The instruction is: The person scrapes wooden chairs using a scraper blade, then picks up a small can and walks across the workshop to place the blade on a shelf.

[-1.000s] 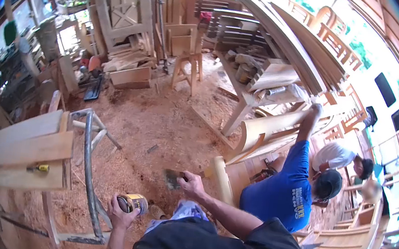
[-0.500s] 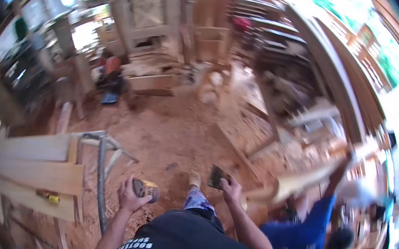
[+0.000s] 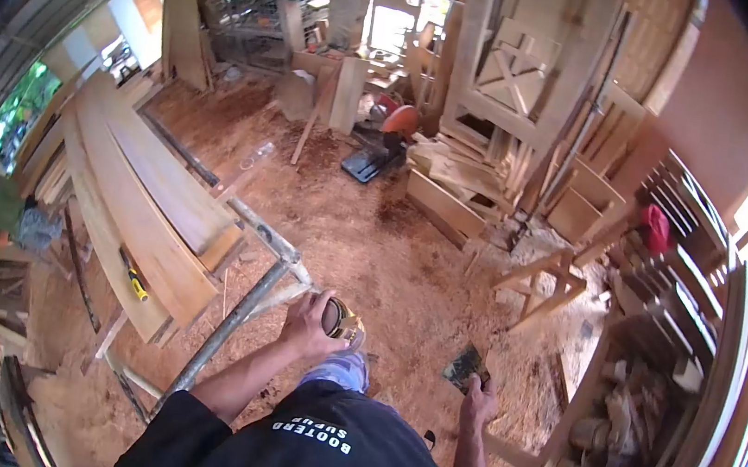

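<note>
My left hand (image 3: 308, 328) is wrapped around a round can (image 3: 344, 325) with a yellow and dark side, held out in front of my body. In my right hand (image 3: 481, 405), lower right of centre, the fingers pinch a dark, flat, squarish piece (image 3: 464, 364); I cannot tell its exact kind. Left of the can, long planed boards (image 3: 152, 178) lie across a metal pipe stand (image 3: 226, 332). On the near board rests a small tool with a yellow and black handle (image 3: 136, 285).
An orange-guarded cut-off saw (image 3: 399, 122) stands on the sawdust-covered floor (image 3: 329, 219). Behind it are wood offcuts and door frames. A small wooden frame (image 3: 547, 287) and a bin of scraps (image 3: 621, 423) are at right. A person in green (image 3: 2, 205) is at far left.
My view has swung left, bringing the boards closer to the middle. Both hands still hold the same things. The co-worker in blue has left the view.
</note>
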Demonstrator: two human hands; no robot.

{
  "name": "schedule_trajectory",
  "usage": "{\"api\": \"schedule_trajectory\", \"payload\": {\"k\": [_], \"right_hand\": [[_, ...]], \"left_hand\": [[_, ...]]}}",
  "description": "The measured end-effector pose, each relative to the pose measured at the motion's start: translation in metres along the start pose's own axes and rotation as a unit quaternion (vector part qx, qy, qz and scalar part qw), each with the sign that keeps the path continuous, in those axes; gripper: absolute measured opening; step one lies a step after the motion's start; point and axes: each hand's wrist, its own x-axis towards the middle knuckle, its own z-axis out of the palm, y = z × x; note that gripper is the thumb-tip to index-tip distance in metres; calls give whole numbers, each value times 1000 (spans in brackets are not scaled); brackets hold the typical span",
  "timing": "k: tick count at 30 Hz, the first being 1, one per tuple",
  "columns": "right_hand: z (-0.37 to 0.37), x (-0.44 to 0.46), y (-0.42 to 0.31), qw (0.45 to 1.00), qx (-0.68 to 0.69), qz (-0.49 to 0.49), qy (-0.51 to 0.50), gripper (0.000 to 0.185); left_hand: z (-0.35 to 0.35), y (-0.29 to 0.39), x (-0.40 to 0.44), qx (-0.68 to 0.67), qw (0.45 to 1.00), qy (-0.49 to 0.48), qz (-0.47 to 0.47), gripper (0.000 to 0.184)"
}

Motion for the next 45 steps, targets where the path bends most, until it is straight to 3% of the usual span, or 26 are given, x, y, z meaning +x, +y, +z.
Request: {"api": "schedule_trajectory", "payload": {"k": [4,7,11,15,19,20,23,24,27,28,31,32,34,36,39,44,45], "right_hand": [[50,67,13,996,30,-23,-80,7],[96,120,-7,994,-53,-52,-84,8],[163,197,-57,995,-57,-38,-76,11],[233,290,-79,995,18,-83,-52,17],[318,356,-109,992,-41,-69,-100,15],[342,373,-114,991,-45,-57,-110,5],[417,418,-113,978,12,-115,-175,6],[441,435,-112,976,-6,-70,-207,8],[528,456,-167,952,-113,-102,-265,11],[555,477,-173,937,-189,-116,-270,28],[648,536,-180,924,-153,-151,-315,28],[684,563,-177,905,-213,-159,-333,28],[753,608,-190,894,-192,-128,-385,25],[824,609,-241,884,-164,-118,-422,22],[928,638,-254,859,-107,-176,-469,22],[1096,622,-292,803,-135,-174,-553,26],[1123,607,-302,805,-155,-207,-534,28]], "left_hand": [[-5,-10,65,-22,999,30,-17,103],[-1,-28,124,-42,997,64,-27,103],[-3,-61,220,-37,994,106,-20,102],[-25,-87,304,-62,994,77,-44,104],[-69,-113,383,-49,992,95,-67,106],[-74,-125,401,-52,991,104,-72,106],[-102,-155,452,-73,985,125,-95,106],[-111,-164,469,-69,983,137,-100,107],[-140,-195,519,-57,977,159,-131,108],[-149,-207,537,-55,974,164,-144,108],[-174,-245,589,-34,963,189,-188,110],[-181,-260,604,-26,959,208,-192,112],[-199,-287,634,-28,943,223,-246,110],[-212,-316,653,-20,927,245,-283,110],[-240,-346,668,10,896,282,-342,107],[-266,-418,678,7,832,340,-439,110],[-271,-436,681,-14,835,364,-412,107]]}}
